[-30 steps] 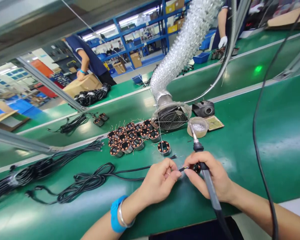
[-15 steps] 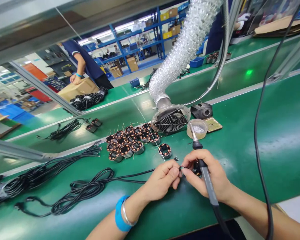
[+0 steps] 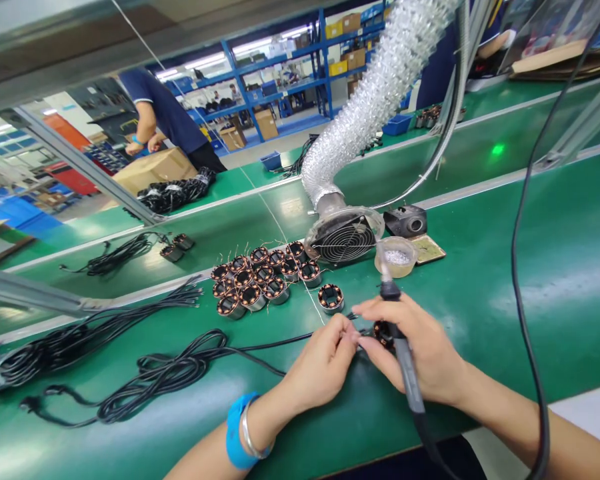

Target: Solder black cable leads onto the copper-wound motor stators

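My left hand (image 3: 320,363), wearing a blue band and a silver bangle, is closed in a pinch on the end of a black cable (image 3: 260,348); its fingertips hide the wires. A soldering iron (image 3: 409,377) rests in my right hand (image 3: 430,353), its tip pointing away from me toward a round tub (image 3: 397,259). The right thumb and forefinger are apart, the thumb touching or nearly touching the left fingertips. Under the right hand sits a stator with copper windings (image 3: 382,333), partly covered. Another stator (image 3: 331,298) stands just beyond my hands.
Several stators (image 3: 253,298) stand grouped left of a fume fan (image 3: 347,241) with a silver duct (image 3: 360,113). A soldering iron holder (image 3: 405,221) and sponge tray (image 3: 429,249) are beside the tub. Cable bundles (image 3: 55,357) lie left. A person (image 3: 167,120) stands across the bench.
My right forefinger and thumb have spread from the pinch at the wires. My left hand has shifted slightly. Across the bench, the person's hands have moved up off the carton.
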Demonstrator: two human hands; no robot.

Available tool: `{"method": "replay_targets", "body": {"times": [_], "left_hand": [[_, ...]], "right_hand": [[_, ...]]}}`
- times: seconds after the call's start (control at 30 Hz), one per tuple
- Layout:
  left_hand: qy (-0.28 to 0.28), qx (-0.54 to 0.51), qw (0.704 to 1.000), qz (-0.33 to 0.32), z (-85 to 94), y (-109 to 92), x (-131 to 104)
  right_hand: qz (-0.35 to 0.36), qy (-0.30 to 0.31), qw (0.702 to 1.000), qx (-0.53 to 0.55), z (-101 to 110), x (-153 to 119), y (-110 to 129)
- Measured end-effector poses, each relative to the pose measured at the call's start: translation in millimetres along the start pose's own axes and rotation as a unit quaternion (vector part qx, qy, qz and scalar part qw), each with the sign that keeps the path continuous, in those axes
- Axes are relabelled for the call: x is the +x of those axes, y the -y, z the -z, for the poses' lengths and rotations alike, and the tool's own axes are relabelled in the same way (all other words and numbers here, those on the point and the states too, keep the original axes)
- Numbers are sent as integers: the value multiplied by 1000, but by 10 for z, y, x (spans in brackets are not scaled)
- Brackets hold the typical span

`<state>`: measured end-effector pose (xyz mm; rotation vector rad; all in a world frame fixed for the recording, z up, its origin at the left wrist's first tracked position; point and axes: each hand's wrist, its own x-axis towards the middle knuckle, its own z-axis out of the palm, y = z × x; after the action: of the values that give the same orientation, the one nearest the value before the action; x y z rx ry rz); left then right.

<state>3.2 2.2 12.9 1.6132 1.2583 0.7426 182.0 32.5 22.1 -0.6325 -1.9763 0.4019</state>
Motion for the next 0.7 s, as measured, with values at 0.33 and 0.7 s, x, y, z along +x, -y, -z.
{"method": "replay_targets", "body": {"times": [0.33,0.7], "left_hand": [[28,121,992,22,50,-138,-9],[33,129,991,18,86,-162,26]], "right_hand": [[14,98,994,55,126,151,-204],[14,89,993,80,83,116,-266]]}}
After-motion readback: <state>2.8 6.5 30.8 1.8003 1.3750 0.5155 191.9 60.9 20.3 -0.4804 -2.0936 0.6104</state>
